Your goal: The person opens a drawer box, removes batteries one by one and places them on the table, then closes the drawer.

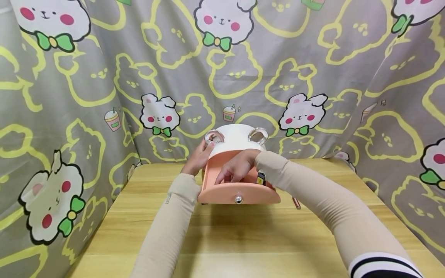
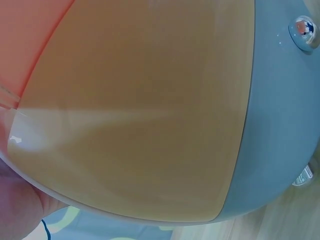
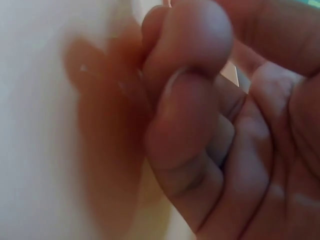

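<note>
A rounded white storage box (image 1: pixel 234 135) with two clear ring-shaped ears stands on the table. Its coral drawer (image 1: pixel 222 194), with a silver knob, is pulled out toward me. My left hand (image 1: pixel 199 156) grips the box's left side, thumb up by the left ear; in the left wrist view part of it shows behind a tan panel (image 2: pixel 150 90) and a blue panel (image 2: pixel 280 110). Inside the drawer, my right hand (image 1: pixel 240 166) reaches down with bent fingers. The right wrist view shows these fingers (image 3: pixel 185 115) curled together; I cannot tell whether they pinch something.
A small black-and-yellow item (image 1: pixel 260 178) stands inside the drawer at its right. On the wooden table (image 1: pixel 236 247), a thin reddish tube (image 1: pixel 296 203) lies right of the box, near my right forearm. A patterned curtain (image 1: pixel 187 77) hangs behind and along both sides.
</note>
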Available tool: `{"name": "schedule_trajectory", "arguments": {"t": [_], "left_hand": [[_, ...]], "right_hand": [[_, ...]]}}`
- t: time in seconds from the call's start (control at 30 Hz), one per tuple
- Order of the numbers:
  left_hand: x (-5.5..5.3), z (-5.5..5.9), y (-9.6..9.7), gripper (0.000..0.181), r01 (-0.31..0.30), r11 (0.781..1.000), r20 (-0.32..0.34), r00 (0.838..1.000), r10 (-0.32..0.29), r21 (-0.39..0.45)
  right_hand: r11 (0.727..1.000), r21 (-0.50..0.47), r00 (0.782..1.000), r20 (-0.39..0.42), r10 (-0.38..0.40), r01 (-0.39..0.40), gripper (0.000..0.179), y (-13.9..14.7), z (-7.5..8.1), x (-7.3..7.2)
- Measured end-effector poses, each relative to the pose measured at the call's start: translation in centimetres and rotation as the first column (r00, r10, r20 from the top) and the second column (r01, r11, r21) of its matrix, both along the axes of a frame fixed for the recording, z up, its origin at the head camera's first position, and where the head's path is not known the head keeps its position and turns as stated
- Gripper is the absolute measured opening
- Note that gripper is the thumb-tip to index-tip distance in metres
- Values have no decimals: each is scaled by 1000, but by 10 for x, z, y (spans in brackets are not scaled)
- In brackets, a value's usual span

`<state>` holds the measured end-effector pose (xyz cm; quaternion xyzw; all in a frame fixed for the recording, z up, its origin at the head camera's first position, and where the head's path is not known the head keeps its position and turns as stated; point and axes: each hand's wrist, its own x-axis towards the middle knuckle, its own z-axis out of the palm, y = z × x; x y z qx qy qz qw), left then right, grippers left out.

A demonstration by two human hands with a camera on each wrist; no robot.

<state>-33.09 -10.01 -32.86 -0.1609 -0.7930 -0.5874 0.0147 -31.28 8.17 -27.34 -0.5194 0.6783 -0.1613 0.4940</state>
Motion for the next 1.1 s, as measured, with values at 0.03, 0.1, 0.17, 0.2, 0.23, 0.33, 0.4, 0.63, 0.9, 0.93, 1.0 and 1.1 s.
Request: {"name": "schedule_trajectory", "arguments": {"t": [0.03,0.1,0.17,0.2,0.23,0.33,0.4,0.63,0.9,0.93,1.0,1.1], "left_hand": [[0,0,0,49,-4,1000,2,1000,4,0],[0,-1,0,48,-5,1000,4,1000,5,3],[1,-1,-1,48,-3,1000,6,1000,3,1],[1,-1,-1,48,-2,1000,8,1000,2,0],[2,-1,-1,48,1,1000,10,1000,-1,0],[3,-2,-2,49,4,1000,18,1000,-4,7],[3,-2,-3,48,2,1000,20,1000,-2,10],[3,-3,-3,47,8,1000,12,1000,-9,25],[3,-2,-1,47,1,1000,7,1000,-1,11],[3,-2,-1,47,1,1000,5,1000,-1,11],[2,-2,-1,48,0,1000,3,1000,0,6],[1,-1,-1,48,-1,1000,5,1000,1,-1]], "right_hand": [[1000,0,1000,-2,8,-8,37,-1,0,0],[1000,1,1000,-4,23,-23,35,-4,-1,1],[999,-2,999,-3,36,-36,34,-7,-1,2],[999,-1,999,-3,42,-42,34,-8,-1,2],[999,0,999,-4,47,-47,34,-10,-2,2],[998,13,998,27,57,-57,35,-14,-3,3],[998,24,997,57,61,-62,37,-17,-4,3],[995,23,994,50,100,-101,49,-21,-5,0],[995,9,992,73,102,-102,54,-20,-3,1],[995,8,991,90,98,-99,54,-20,-4,1],[996,8,988,122,92,-93,51,-20,-4,2],[997,20,985,155,70,-74,47,-19,-3,2]]}}
